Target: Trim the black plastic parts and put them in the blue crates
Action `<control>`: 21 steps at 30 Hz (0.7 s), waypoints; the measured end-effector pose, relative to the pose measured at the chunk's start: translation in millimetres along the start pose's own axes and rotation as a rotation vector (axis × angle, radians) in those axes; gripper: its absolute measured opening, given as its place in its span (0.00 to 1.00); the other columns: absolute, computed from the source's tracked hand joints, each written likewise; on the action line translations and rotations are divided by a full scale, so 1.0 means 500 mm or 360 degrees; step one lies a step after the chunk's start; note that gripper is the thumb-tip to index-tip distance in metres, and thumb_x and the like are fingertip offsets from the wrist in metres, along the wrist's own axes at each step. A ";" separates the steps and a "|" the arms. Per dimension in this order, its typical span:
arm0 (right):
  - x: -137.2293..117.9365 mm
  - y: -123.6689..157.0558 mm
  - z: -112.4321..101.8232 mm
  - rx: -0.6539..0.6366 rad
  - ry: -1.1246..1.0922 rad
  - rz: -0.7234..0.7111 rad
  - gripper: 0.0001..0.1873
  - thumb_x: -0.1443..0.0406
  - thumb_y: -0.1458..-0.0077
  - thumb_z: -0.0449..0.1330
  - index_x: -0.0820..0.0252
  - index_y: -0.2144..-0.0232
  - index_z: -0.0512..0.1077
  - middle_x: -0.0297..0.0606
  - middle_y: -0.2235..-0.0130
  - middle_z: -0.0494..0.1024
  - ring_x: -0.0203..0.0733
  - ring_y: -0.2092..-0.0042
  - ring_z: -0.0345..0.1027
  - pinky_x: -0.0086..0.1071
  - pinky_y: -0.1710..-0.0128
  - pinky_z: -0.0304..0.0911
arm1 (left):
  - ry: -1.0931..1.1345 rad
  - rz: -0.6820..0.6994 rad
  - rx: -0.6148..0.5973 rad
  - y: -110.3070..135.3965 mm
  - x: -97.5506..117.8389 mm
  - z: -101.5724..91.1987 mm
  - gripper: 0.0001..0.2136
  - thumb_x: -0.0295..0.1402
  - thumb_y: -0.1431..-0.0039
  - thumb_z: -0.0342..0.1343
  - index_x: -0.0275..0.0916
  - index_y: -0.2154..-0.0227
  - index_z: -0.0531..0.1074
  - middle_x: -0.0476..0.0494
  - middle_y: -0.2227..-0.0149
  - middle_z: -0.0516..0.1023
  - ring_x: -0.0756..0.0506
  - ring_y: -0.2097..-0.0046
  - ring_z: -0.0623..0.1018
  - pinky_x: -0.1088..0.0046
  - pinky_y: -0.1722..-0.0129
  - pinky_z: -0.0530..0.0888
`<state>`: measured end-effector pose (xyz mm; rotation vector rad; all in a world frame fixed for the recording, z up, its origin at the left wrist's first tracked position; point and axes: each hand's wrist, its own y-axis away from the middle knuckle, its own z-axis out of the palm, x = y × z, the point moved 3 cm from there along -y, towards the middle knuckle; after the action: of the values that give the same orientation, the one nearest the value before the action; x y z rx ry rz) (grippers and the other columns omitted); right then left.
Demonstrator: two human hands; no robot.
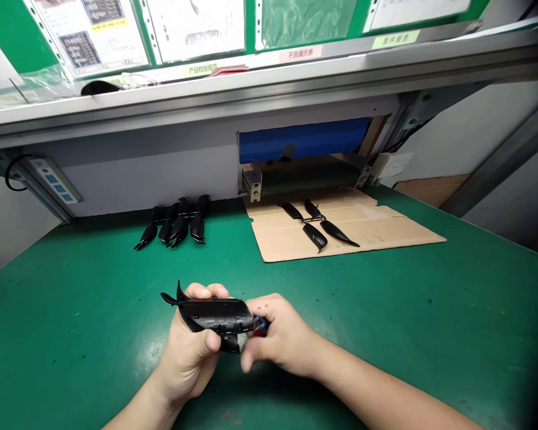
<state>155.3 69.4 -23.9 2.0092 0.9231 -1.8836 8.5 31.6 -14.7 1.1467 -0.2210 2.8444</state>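
My left hand [189, 346] is closed round a glossy black curved plastic part [222, 315], its thumb in front and fingertips behind the upper edge. Thin pointed pieces of the part stick out at its left end. At the right end, my right hand [280, 334] is closed on a small tool with blue and red parts [260, 325]. Most of that tool is hidden by the fingers, so its exact kind does not show. The right fingertips are close to the part's end; whether the tool touches it I cannot tell.
On the green table [385, 334], several similar black parts [179, 221] are piled at the back left. More black parts joined by a thin runner [311, 220] lie on a cardboard sheet [278, 245] before a blue-topped opening [305, 140]. A metal shelf edge [269, 77] crosses above.
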 end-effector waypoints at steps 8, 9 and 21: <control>-0.042 0.020 -0.046 0.0709 0.0443 -0.0693 0.21 0.50 0.48 0.66 0.57 0.60 0.68 0.36 0.67 0.66 0.39 0.68 0.60 0.31 0.68 0.58 | -0.0198 0.0049 0.0101 -0.007 0.000 -0.004 0.20 0.29 0.55 0.69 0.45 0.59 0.70 0.47 0.57 0.71 0.47 0.57 0.74 0.75 0.58 0.73; -0.044 0.018 -0.041 0.0584 0.0541 -0.0747 0.21 0.52 0.48 0.66 0.56 0.57 0.68 0.37 0.65 0.67 0.39 0.67 0.61 0.32 0.67 0.59 | -0.0242 0.0037 0.0134 -0.009 -0.005 -0.006 0.20 0.29 0.55 0.69 0.44 0.59 0.70 0.46 0.57 0.71 0.46 0.57 0.74 0.74 0.58 0.73; 0.003 0.005 0.017 0.0208 0.0937 -0.0055 0.08 0.65 0.47 0.66 0.54 0.66 0.69 0.31 0.66 0.69 0.38 0.67 0.63 0.28 0.68 0.57 | 0.0105 -0.0052 0.0758 -0.031 -0.060 -0.046 0.16 0.44 0.43 0.57 0.39 0.57 0.68 0.37 0.48 0.70 0.43 0.46 0.70 0.65 0.48 0.70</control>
<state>150.0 63.0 -27.1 2.7126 0.9820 -1.4059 16.0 50.4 -50.1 1.0976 0.5010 2.9831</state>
